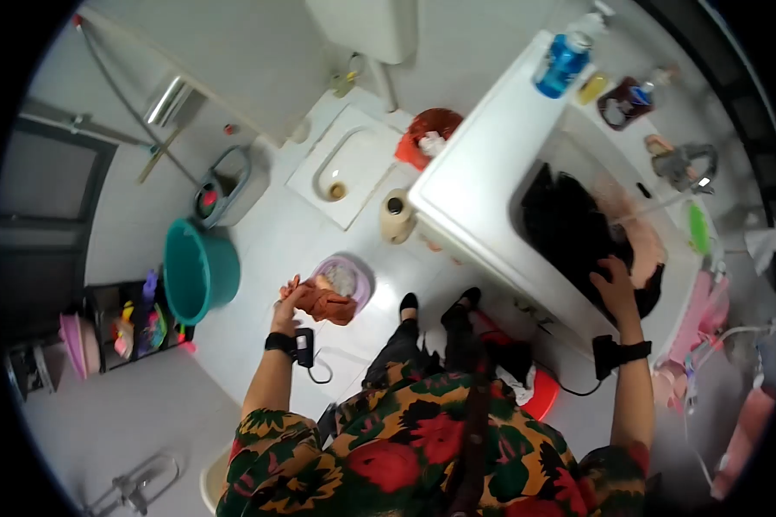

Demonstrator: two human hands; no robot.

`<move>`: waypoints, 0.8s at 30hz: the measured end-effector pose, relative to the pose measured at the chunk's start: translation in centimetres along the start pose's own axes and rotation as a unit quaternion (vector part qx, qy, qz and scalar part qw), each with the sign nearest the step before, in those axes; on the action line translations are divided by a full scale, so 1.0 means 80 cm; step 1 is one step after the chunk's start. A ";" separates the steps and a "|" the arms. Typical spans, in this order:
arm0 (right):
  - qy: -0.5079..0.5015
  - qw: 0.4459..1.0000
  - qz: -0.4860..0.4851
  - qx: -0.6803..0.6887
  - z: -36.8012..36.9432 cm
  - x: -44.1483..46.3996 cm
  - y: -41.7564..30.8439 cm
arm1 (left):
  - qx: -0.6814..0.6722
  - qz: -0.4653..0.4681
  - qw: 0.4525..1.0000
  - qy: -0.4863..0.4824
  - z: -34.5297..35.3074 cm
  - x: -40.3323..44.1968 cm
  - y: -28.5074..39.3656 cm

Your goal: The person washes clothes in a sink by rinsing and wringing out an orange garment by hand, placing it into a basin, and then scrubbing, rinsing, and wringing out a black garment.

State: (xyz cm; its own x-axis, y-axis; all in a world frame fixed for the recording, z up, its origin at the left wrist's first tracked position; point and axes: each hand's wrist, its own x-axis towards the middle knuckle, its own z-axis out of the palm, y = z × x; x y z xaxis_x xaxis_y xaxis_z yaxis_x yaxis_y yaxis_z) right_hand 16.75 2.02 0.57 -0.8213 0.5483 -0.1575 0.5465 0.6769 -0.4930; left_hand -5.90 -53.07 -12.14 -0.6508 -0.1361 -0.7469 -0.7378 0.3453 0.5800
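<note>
My left hand [290, 298] is closed on a wet-looking, bunched rust-brown cloth [328, 305]. The cloth hangs over the near side of a small lilac basin [364, 272] on the floor, which has something whitish inside. On the right, my right hand [613, 283] rests at the near edge of black clothing [560, 215] heaped in the white sink [539, 258]. Its fingers look apart and curved, touching the black fabric. A pale pink cloth [645, 246] lies beside the black heap, below the metal tap [685, 165].
A squat toilet [372, 161] is set in the floor ahead, near a red-lined bin [427, 136] and a beige bottle [397, 217]. A teal tub [222, 267] stands left. Blue soap [562, 67] sits on the counter. A red basin [543, 392] is by my feet.
</note>
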 end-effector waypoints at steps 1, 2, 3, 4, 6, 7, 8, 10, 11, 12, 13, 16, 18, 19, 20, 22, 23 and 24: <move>-0.005 1.000 0.026 0.017 -0.001 -0.002 0.005 | 0.003 -0.017 0.999 -0.042 -0.011 0.020 -0.014; -0.005 0.998 0.056 0.031 -0.004 -0.006 0.008 | 0.023 -0.011 0.998 -0.051 -0.020 0.068 -0.045; -0.012 0.997 0.072 0.028 -0.010 -0.008 0.016 | 0.011 -0.065 0.997 -0.026 0.004 0.026 -0.008; -0.020 0.996 0.087 0.028 -0.015 -0.011 0.025 | -0.005 -0.042 0.995 -0.088 0.010 0.028 -0.002; 0.008 0.995 0.100 0.005 -0.026 -0.016 0.046 | -0.010 0.006 0.994 -0.110 0.049 -0.005 0.043; 0.024 0.994 0.110 0.002 -0.032 -0.019 0.063 | -0.004 0.033 0.994 -0.103 0.073 -0.020 0.064; 0.037 0.989 0.139 0.037 -0.036 -0.019 0.078 | 0.001 0.061 0.994 -0.093 0.098 -0.034 0.082; 0.059 0.981 0.167 0.077 -0.046 -0.014 0.102 | 0.029 0.130 0.981 -0.143 0.140 -0.061 0.114; 0.059 0.978 0.184 0.081 -0.054 -0.011 0.113 | 0.057 0.169 0.970 -0.165 0.160 -0.080 0.129; 0.058 0.974 0.201 0.086 -0.060 -0.006 0.127 | 0.085 0.207 0.957 -0.186 0.185 -0.102 0.145; 0.066 0.973 0.204 0.082 -0.061 0.003 0.145 | 0.112 0.252 0.937 -0.213 0.207 -0.119 0.158; 0.079 0.972 0.215 0.050 -0.064 0.031 0.179 | 0.170 0.321 0.880 -0.307 0.262 -0.170 0.191; 0.107 0.965 0.205 0.121 -0.064 0.046 0.200 | 0.165 0.311 0.874 -0.335 0.292 -0.215 0.208; 0.111 0.968 0.211 0.076 -0.065 0.057 0.207 | 0.174 0.344 0.852 -0.353 0.305 -0.226 0.214; 0.114 0.969 0.218 0.032 -0.064 0.066 0.211 | 0.191 0.360 0.840 -0.359 0.315 -0.240 0.221; 0.120 0.959 0.255 0.031 -0.057 0.077 0.209 | 0.231 0.388 0.820 -0.353 0.333 -0.266 0.238; 0.124 0.947 0.295 0.022 -0.054 0.081 0.208 | 0.244 0.387 0.817 -0.350 0.339 -0.276 0.245; 0.126 0.946 0.296 0.029 -0.046 0.091 0.229 | 0.250 0.390 0.815 -0.348 0.349 -0.277 0.248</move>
State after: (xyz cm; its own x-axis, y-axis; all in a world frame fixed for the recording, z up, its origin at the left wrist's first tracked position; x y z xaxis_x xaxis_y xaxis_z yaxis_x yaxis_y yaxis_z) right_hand 21.38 20.28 -6.46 -0.3045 0.9278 -0.2158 0.8827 0.1896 -0.4300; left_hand -1.14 -17.27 6.85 -0.4997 0.8058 -0.3177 0.1304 0.4326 0.8921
